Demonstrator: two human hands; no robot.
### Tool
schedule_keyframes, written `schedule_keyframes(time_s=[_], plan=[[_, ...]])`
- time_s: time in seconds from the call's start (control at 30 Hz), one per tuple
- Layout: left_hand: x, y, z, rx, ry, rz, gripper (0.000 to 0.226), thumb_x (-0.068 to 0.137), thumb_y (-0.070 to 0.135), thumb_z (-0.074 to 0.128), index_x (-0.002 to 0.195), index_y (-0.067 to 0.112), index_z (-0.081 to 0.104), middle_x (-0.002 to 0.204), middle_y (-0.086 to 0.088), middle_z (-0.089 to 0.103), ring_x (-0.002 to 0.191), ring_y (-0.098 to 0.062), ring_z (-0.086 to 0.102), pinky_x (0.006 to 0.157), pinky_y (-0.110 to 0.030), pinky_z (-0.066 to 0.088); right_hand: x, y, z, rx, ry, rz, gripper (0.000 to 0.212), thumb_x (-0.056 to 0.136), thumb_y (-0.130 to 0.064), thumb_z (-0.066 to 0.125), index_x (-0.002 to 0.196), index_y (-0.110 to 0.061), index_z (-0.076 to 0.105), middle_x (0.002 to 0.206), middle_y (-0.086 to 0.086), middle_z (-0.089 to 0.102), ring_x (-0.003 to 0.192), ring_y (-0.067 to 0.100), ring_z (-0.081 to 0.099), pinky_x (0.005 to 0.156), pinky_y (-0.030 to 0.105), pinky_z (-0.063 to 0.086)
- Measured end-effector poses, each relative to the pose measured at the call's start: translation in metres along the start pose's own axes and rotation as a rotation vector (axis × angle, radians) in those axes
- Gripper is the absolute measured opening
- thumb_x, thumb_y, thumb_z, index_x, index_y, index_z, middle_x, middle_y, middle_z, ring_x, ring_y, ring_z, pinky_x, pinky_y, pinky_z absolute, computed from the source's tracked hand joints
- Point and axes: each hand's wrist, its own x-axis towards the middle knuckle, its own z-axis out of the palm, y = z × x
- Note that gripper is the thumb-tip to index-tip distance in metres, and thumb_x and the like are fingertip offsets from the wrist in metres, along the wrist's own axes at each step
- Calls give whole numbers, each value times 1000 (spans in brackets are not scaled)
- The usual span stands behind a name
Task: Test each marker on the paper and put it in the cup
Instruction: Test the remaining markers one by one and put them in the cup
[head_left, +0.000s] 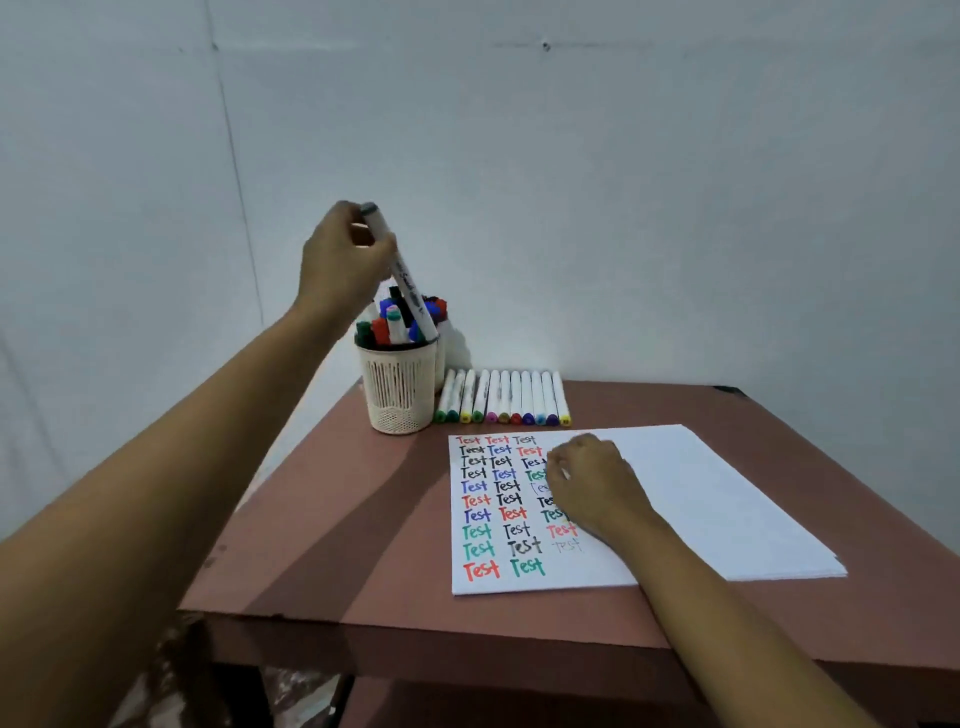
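White marker high in left hand

Single head-worn wide-angle view, looking forward and down, close above the table, wall behind

The slotted plastic cup is cream, with thin upright slits and a fine mesh band at its base. The capped markers standing in it show green, red, blue, black and teal tops. The white-barrelled marker with a grey cap carries black lettering. The row of white markers ends in green, yellow, pink, red, blue and purple caps. The white sheet of paper bears "Test" in red, black, blue and green. The flat table top is reddish brown, the plain wall pale grey-blue
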Motion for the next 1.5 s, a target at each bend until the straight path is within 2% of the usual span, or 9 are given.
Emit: schedule_keyframes(time_s=[0.23,0.37,0.53,0.67,0.8,1.03,1.2,1.3,1.5], plan=[[21,-5,-3,311,-23,106,25,95,17,46,118,5,49,92,-4,56,66,-15,53,51,-16,45,-1,-2,-3,-44,-21,-14,37,97,-29,41,127,-18,60,130,4,57,118,23,51,95,31,43],[16,-22,5,457,-68,137,32,96,18,43,125,8,35,69,-5,57,59,-23,54,59,-34,48,-1,-1,-3,-52,-16,-19,36,98,-30,41,127,-19,59,130,2,57,118,21,50,95,30,42],[7,-45,16,729,-176,180,25,95,23,43,117,12,42,101,-11,65,91,-33,58,88,-45,42,0,-1,-3,-60,-12,-17,36,98,-30,41,127,-20,59,130,2,57,118,20,49,96,32,41],[1,-58,18,895,-245,182,32,93,34,48,116,14,58,125,-11,52,121,-31,41,98,-47,31,1,-2,-3,-61,-20,-17,36,98,-30,41,127,-19,58,130,2,56,119,21,49,96,32,40],[-10,-63,20,890,-204,241,37,92,30,50,123,11,55,130,-16,47,124,-35,37,98,-48,31,1,-3,-4,-73,-26,-13,36,98,-30,41,128,-20,57,132,2,55,119,21,48,96,32,40],[-66,-58,50,728,-211,624,39,85,25,41,106,2,64,103,-16,62,96,-34,58,81,-42,46,0,-4,-3,-110,-47,-2,36,98,-31,40,128,-19,55,131,4,54,119,24,46,96,35,39],[-112,-95,74,706,-579,278,39,95,30,44,129,13,52,132,-6,50,120,-19,44,100,-34,37,4,-8,-5,-164,-86,4,34,97,-32,40,124,-19,56,128,5,53,117,25,47,94,38,42],[-116,-106,75,673,-750,80,37,95,28,43,126,10,55,134,-9,49,120,-22,45,101,-34,37,11,-9,-12,-104,-56,24,28,96,-30,42,106,-16,64,110,3,62,98,22,56,82,37,50],[-113,-112,77,709,-787,38,35,95,31,40,118,12,58,129,-7,51,115,-22,48,99,-40,39,58,-3,-21,32,53,267,35,96,-17,42,62,-11,40,85,10,52,80,28,49,65,28,33]])
